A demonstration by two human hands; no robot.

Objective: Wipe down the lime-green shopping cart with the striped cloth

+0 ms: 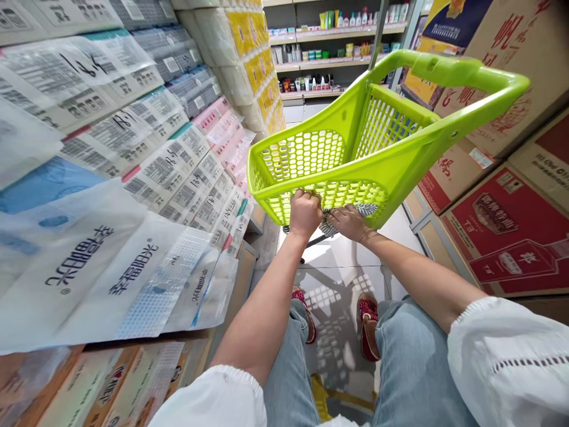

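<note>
A lime-green plastic shopping cart (306, 188) stands before me, its handle rising to the upper right. My left hand (306, 212) is closed on the lower part of the cart's near side, fingers curled over the lattice. Just right of it, my right hand (347, 223) grips a grey-and-white striped cloth (367, 209) and presses it against the same side wall. Part of the cloth shows between the two hands, bunched up. The cart's basket looks to have nothing inside.
Stacked tissue packs (133, 178) line the left side, with yellow-and-white paper bundles (251, 59) beyond. Cardboard cartons (511, 225) stand close on the right. Shelves (333, 62) of bottles and jars are at the back. Tiled floor (329, 261) lies under the cart.
</note>
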